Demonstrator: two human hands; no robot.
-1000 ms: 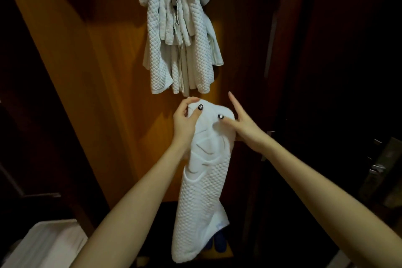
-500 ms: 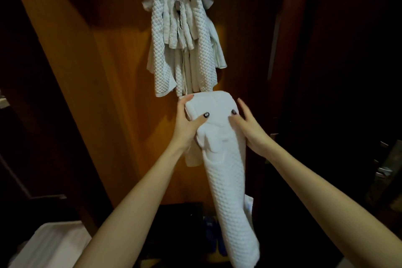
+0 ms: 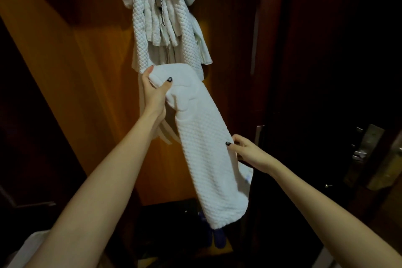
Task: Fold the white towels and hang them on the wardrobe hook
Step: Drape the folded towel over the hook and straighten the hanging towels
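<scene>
A long folded white waffle towel [image 3: 206,143] hangs slantwise in front of the wooden wardrobe panel [image 3: 97,85]. My left hand [image 3: 155,90] grips its folded top end, thumb across the front. My right hand [image 3: 245,151] pinches the towel's right edge about halfway down. Above, several white towels [image 3: 165,24] drape in a bunch over the wardrobe hook [image 3: 158,1], whose metal tip shows between the folds. The held towel's top sits just below that bunch.
A dark wardrobe door [image 3: 326,61] stands to the right with a metal latch plate [image 3: 367,154] at its edge. Something white [image 3: 28,248] lies at the bottom left. Blue items [image 3: 215,239] sit on the wardrobe floor below the towel.
My right hand has let go of the towel's top and slid down to pinch its right edge at mid-length. My left hand has lifted the top end closer to the hung towels.
</scene>
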